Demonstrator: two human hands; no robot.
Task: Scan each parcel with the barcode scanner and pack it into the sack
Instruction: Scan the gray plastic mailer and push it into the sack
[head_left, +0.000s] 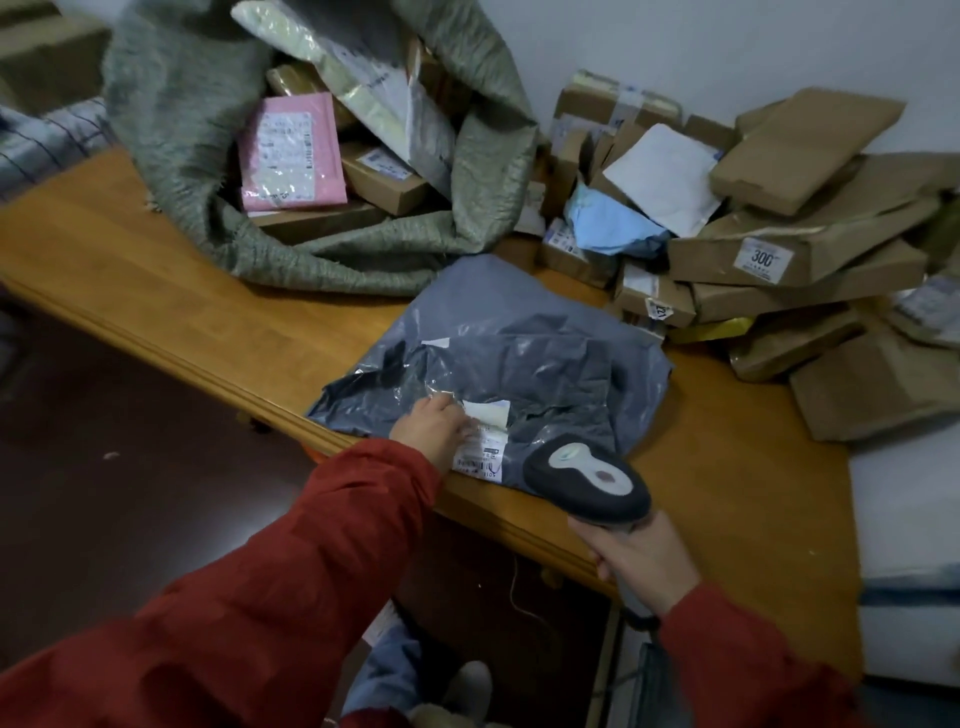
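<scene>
Grey crinkly plastic parcel (519, 343) is lying in the middle of the brown wooden table (156, 270), reaching the table's near edge. The left hand (434, 426), in a red sleeve, is pressing flat fingers on the white paper label (483, 447) at the parcel's 7 o'clock corner, gripping nothing. The right hand (639, 561) is squeezing the handle of the black and white barcode scanner (587, 480), whose head is sitting over the parcel at 5 o'clock. A big green woven sack (171, 104) is lying open at 11 o'clock, holding a flat pink parcel (291, 153) and boxes. Brown cardboard boxes (805, 249) are piling up at 2 o'clock.
</scene>
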